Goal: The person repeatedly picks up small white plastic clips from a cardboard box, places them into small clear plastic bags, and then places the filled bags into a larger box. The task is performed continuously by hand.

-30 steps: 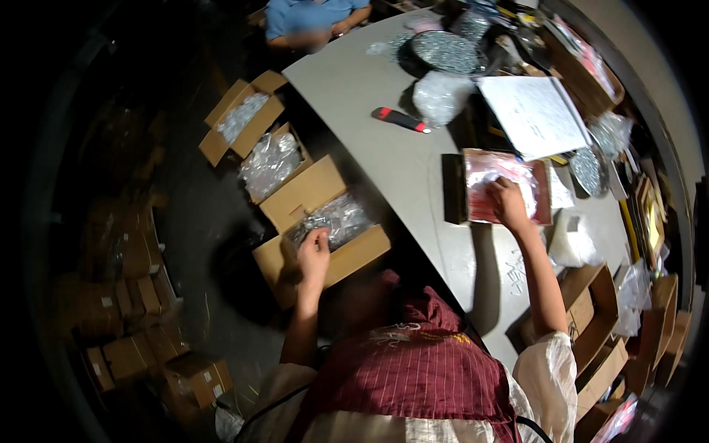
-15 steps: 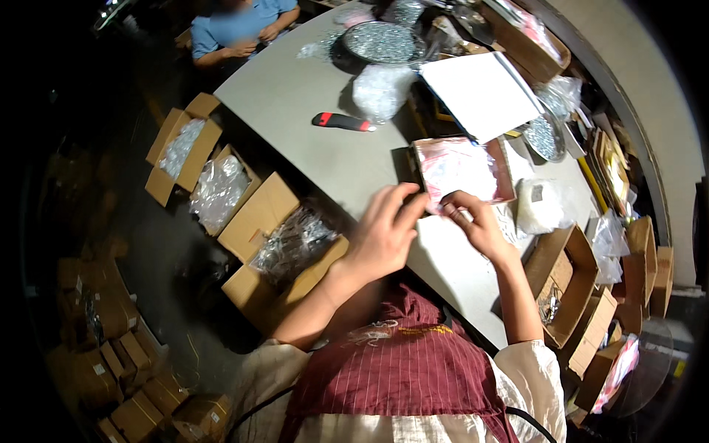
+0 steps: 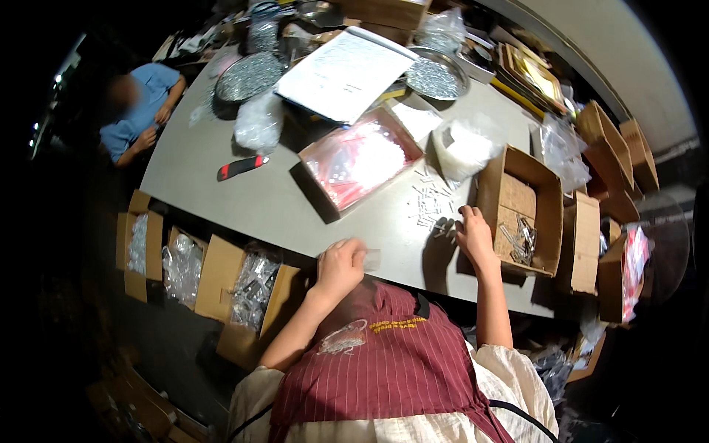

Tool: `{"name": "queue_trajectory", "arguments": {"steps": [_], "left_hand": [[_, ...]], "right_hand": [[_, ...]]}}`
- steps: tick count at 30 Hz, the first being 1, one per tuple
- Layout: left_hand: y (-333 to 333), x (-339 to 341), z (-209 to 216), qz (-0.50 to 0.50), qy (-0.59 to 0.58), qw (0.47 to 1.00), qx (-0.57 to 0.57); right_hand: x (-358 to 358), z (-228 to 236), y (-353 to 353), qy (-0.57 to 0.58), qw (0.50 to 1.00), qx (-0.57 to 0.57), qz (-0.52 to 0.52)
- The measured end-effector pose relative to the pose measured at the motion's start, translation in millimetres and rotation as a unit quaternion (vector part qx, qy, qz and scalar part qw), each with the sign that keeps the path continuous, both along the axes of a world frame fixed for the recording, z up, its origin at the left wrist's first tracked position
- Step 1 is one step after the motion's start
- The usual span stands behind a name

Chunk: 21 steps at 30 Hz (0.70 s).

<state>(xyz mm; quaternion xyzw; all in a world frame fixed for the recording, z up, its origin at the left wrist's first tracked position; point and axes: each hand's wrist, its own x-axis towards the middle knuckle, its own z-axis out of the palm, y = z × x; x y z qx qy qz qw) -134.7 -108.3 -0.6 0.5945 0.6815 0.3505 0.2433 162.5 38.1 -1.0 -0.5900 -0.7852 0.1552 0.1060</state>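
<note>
My left hand (image 3: 342, 263) is closed at the table's near edge, pinching a small clear plastic bag (image 3: 372, 260) that sticks out to its right. Over on the right, my right hand (image 3: 476, 235) hovers low with its fingers bent and a little apart, and I see nothing between them. Beside its fingertips lies a loose scatter of small metal pins (image 3: 430, 201). An open cardboard box (image 3: 330, 210) of clear bags with red edges sits beyond my hands. To the right of my right hand stands a brown carton (image 3: 543, 173) with some metal pieces inside.
A red-and-black utility knife (image 3: 242, 168) lies on the grey table (image 3: 199, 188). Behind are a clipboard with paper (image 3: 347, 70), two metal trays of small parts (image 3: 437, 76) and a bag of white pieces (image 3: 465, 151). Open cartons (image 3: 221, 277) stand below left. Another person (image 3: 144, 103) sits far left.
My view has swung to the right. My hands, together at the box of bags before, are now apart: the left draws back with a small bag, the right has moved over to the pins.
</note>
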Motion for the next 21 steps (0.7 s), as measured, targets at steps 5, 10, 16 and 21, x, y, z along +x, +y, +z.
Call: {"name": "queue_trajectory", "arguments": {"steps": [5,10,16,21], "left_hand": [[15.1,18.6,3.8,-0.059,-0.007,0.998,0.032],[32.8,27.2,21.3,-0.056,-0.001,0.998,-0.038],[48.7,40.3,-5.4,-0.132,-0.033,0.987,0.083],[56.0,57.3,14.4,-0.154,0.029,0.986,0.058]], "right_hand": [[8.6,-33.3,-15.8,0.013,0.999,-0.022,0.043],[-6.0,-55.0,-18.1,-0.063,0.995,0.031,0.064],[-10.8,-71.6,-34.1,-0.153,0.987,0.003,0.039],[-2.6,6.6,-40.3,0.160,0.982,0.047,0.088]]}}
